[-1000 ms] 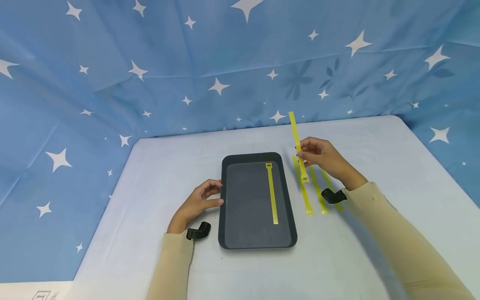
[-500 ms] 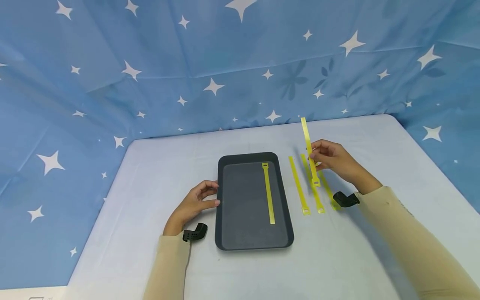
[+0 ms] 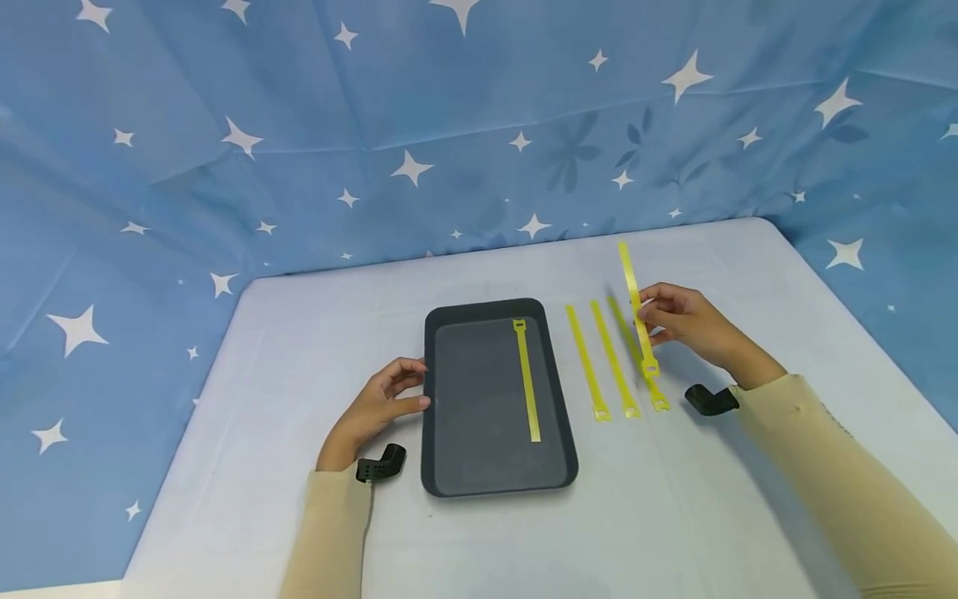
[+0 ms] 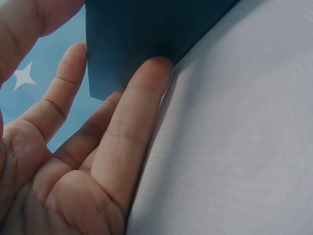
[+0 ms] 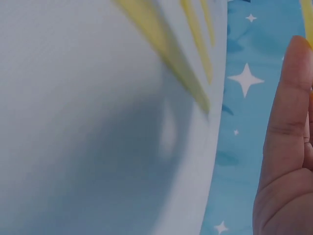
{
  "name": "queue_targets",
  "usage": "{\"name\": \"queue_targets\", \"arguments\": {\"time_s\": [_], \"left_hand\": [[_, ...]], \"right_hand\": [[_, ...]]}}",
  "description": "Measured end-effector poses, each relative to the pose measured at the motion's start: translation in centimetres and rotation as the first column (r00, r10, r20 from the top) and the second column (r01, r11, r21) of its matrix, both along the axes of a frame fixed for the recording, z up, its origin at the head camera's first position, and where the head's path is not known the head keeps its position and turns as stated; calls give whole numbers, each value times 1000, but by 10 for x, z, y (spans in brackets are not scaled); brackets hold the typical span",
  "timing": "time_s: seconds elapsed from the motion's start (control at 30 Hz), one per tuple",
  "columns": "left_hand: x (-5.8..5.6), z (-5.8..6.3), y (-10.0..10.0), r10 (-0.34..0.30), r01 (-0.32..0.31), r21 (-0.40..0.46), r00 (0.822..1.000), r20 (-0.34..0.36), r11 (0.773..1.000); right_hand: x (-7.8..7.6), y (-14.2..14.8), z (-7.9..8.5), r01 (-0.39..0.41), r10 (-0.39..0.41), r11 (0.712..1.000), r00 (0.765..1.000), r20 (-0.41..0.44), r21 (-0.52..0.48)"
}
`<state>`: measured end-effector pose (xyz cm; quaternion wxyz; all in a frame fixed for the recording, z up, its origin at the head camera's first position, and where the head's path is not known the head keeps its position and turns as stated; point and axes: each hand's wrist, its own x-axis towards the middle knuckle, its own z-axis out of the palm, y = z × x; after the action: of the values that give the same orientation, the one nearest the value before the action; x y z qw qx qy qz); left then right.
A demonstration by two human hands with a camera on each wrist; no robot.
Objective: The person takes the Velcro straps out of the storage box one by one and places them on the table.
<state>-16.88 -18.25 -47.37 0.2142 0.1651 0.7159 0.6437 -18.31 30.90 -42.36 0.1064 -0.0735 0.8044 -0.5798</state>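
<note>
My right hand (image 3: 692, 324) pinches a yellow hook-and-loop cable tie (image 3: 628, 268) between thumb and fingers, raised over the table with its slotted head hanging downward. In the right wrist view, only a sliver of this tie (image 5: 307, 19) shows by the thumb. Three more yellow ties (image 3: 587, 362) lie side by side beneath and left of that hand; the held one partly covers the rightmost. Another tie (image 3: 527, 383) lies lengthwise inside a dark grey tray (image 3: 471, 408). My left hand (image 3: 374, 405) touches the tray's left wall, its thumb (image 4: 134, 112) extended along the outside.
The table has a white cover (image 3: 337, 316). A blue curtain (image 3: 299, 191) with white stars hangs behind the far edge and down the left side. Each wrist carries a black camera mount, one beside the left hand (image 3: 382, 464).
My right hand has carried the held tie rightward, from above the leftmost lying tie to the rightmost one. The left hand stays at the tray, while the head view has shifted slightly.
</note>
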Motion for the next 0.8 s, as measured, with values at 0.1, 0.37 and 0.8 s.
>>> {"name": "queue_targets", "arguments": {"time_s": [0.1,0.37,0.8], "left_hand": [[1,0,0,1,-1,3,1000,-2,1000],[0,0,0,-1,1,16,1000,-8,1000],[-1,-1,0,-1,1,32,1000,3,999]], "right_hand": [[2,6,-2,7,-8,1000,1000,23,14],[9,19,-6,10,-12,999,998,62,37],[16,30,-11,22,-35,996,988,150,90]]}}
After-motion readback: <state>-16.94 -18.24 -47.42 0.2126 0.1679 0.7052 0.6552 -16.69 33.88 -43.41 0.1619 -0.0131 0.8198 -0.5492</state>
